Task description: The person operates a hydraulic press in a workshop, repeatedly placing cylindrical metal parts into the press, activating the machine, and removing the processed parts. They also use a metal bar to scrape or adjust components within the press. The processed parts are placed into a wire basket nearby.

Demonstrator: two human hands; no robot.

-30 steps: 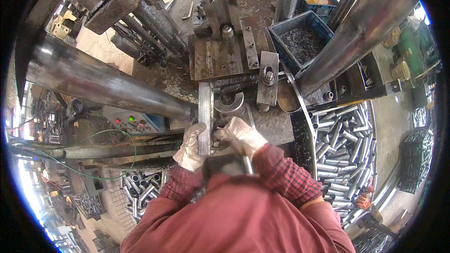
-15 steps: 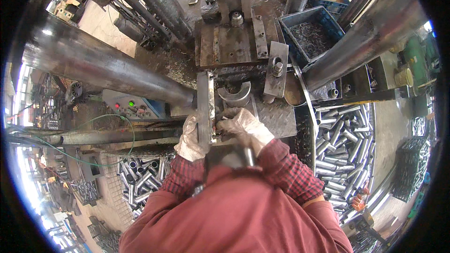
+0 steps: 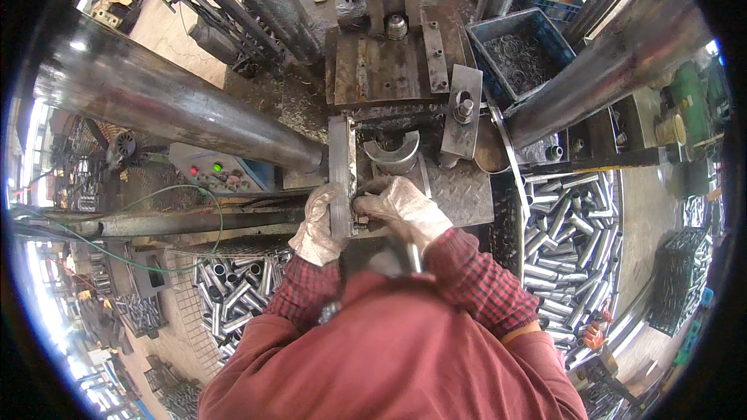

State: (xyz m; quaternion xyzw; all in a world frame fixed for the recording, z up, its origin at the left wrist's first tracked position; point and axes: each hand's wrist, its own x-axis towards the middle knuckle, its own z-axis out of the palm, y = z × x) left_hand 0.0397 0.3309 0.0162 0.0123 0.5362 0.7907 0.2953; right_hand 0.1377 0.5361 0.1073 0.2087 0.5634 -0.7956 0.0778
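Note:
A long, flat-sided metal bar [image 3: 340, 163] stretches away from me, with a ragged, light strip along its right edge. My left hand [image 3: 317, 232], in a whitish work glove, is closed round the bar's near end from the left. From the right, my gloved right hand [image 3: 406, 210] presses its curled fingers against the bar's inner edge. Whatever small part those fingers may hold is hidden. Just beyond the right hand lies a half-ring metal block [image 3: 392, 155]. To its right, a flat plate with a bolt [image 3: 461, 120] rests at a slant.
Farther off stands a steel fixture [image 3: 381, 70]. Thick round columns [image 3: 179, 101] flank the work area. A blue crate [image 3: 520, 58] holds metal shavings. Cut shiny tubes [image 3: 568, 249] fill a bin at right, more tubes [image 3: 237, 292] at left. A control box [image 3: 222, 171] has lit buttons.
The right hand's fingers have shifted slightly left and down along the bar's edge. My left hand stays on the bar. The whole view has moved slightly.

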